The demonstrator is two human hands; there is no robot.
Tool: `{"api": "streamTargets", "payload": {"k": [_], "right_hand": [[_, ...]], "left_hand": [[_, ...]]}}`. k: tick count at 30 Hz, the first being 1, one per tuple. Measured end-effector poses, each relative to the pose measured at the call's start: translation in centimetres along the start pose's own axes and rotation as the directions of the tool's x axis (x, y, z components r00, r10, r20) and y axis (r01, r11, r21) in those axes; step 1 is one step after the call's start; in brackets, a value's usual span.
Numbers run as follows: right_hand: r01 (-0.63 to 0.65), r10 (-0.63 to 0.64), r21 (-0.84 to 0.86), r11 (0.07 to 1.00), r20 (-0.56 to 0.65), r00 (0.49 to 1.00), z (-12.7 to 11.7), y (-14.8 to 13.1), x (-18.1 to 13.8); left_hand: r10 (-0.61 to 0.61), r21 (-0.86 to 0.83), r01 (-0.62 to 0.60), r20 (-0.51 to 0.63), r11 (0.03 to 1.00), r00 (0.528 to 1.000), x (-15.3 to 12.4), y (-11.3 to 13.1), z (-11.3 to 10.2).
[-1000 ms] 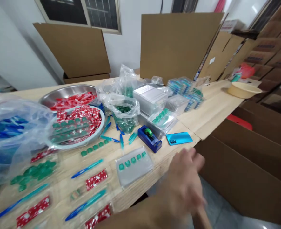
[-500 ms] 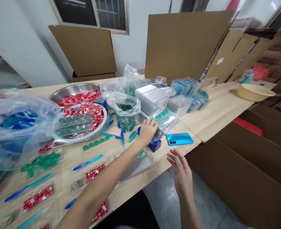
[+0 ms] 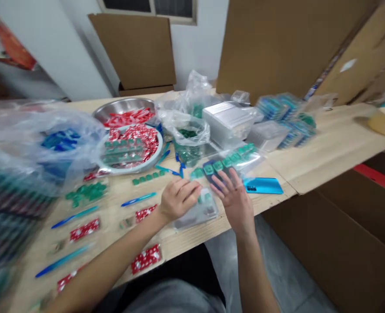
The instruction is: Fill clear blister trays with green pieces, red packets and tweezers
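My left hand (image 3: 179, 200) is closed, its fingertips at the near end of a clear plastic strip of green pieces (image 3: 226, 162); the strip slants up over a dark blue object, partly covered. My right hand (image 3: 234, 202) is open, fingers spread, just below the strip; contact is unclear. Beneath my hands lies a clear flat plastic case (image 3: 197, 215) with green pieces in it. A blue phone (image 3: 266, 185) rests right of my right hand. Left of my hands are a blue toothbrush-like stick (image 3: 138, 199) and a red dotted packet (image 3: 145, 213).
A bowl of red dotted packets (image 3: 159, 145), a metal basin of red sticks (image 3: 97, 114) and an open bag of green pieces (image 3: 192, 152) stand behind. Stacked clear cases (image 3: 226, 117) are at the back. Bagged blue pieces (image 3: 60, 141) lie left; an open carton (image 3: 329, 248) stands below right.
My left hand has drawn back from the stacked cases, and the strip of green pieces has come nearer with it. My right hand has moved up over the table edge and spread its fingers.
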State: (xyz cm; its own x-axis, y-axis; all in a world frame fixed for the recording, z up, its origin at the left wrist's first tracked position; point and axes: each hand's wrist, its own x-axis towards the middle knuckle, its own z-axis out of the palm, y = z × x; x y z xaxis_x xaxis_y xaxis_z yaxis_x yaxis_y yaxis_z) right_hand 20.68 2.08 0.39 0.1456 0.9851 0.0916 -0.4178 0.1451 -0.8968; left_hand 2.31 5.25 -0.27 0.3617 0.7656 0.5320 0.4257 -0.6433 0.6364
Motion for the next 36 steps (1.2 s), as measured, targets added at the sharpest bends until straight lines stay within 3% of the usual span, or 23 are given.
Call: {"api": "streamTargets", "payload": {"k": [4,7,9,11,13,15,17,19,20,22,24,26,28,30,34,36], "right_hand": [[-0.097,0.098,-0.014,0.995,0.068,0.993,2.7,1.0,-2.1],[-0.026,0.033,-0.105,0.994,0.067,0.997,4.0,2.6,-4.9],[0.098,-0.073,-0.283,0.954,0.097,0.993,4.3,4.0,-7.3],[0.261,-0.165,-0.525,0.81,0.223,0.961,4.0,5.4,-9.7],[0.478,-0.207,-0.659,0.58,0.449,0.869,3.6,6.8,-11.7],[0.673,-0.199,-0.62,0.404,0.658,0.726,3.4,8.0,-13.1],[0.785,-0.15,-0.525,0.33,0.791,0.592,3.6,8.6,-13.9],[0.82,-0.098,-0.472,0.322,0.845,0.525,3.9,8.8,-14.2],[0.81,-0.086,-0.483,0.332,0.84,0.536,4.1,8.7,-14.2],[0.714,-0.071,-0.593,0.372,0.749,0.659,4.4,8.4,-14.0],[0.516,0.002,-0.723,0.46,0.582,0.813,4.5,8.3,-13.8],[0.269,0.15,-0.772,0.576,0.423,0.894,4.6,8.5,-13.5],[0.057,0.289,-0.754,0.654,0.319,0.902,4.6,9.0,-13.2],[-0.044,0.342,-0.737,0.674,0.259,0.903,4.7,9.7,-12.8],[0.042,0.264,-0.76,0.648,0.276,0.924,4.7,10.6,-12.2],[0.117,0.224,-0.774,0.623,0.319,0.921,4.8,10.9,-12.0]], "left_hand": [[-0.088,0.038,0.091,-0.073,0.995,0.993,-6.7,0.8,-1.7],[-0.129,0.04,0.144,-0.257,0.989,0.958,-11.3,3.0,-1.9],[-0.263,-0.152,0.225,-0.315,0.962,0.912,-13.3,5.1,-1.8],[-0.469,-0.541,0.3,-0.205,0.786,0.859,-14.4,6.9,-1.9],[-0.565,-0.844,0.307,0.006,0.439,0.825,-14.9,7.9,-2.6],[-0.596,-0.928,0.335,0.178,0.163,0.783,-15.4,8.0,-3.6],[-0.677,-0.918,0.394,0.261,0.047,0.688,-16.3,7.5,-5.0],[-0.776,-0.915,0.402,0.259,-0.008,0.575,-17.5,6.7,-6.3],[-0.816,-0.923,0.385,0.239,-0.022,0.527,-18.1,6.2,-7.0],[-0.857,-0.93,0.364,0.22,-0.041,0.466,-19.1,5.1,-8.1],[-0.872,-0.923,0.382,0.227,-0.05,0.434,-19.7,4.2,-9.1],[-0.874,-0.908,0.414,0.244,-0.054,0.421,-19.8,3.5,-9.6],[-0.877,-0.891,0.452,0.245,-0.036,0.414,-19.5,3.0,-9.6],[-0.896,-0.851,0.524,0.198,0.044,0.398,-19.3,2.6,-9.4],[-0.94,-0.591,0.747,-0.059,0.304,0.336,-20.0,1.9,-8.8],[-0.922,-0.398,0.832,-0.181,0.386,0.341,-20.8,1.4,-8.8]]}}
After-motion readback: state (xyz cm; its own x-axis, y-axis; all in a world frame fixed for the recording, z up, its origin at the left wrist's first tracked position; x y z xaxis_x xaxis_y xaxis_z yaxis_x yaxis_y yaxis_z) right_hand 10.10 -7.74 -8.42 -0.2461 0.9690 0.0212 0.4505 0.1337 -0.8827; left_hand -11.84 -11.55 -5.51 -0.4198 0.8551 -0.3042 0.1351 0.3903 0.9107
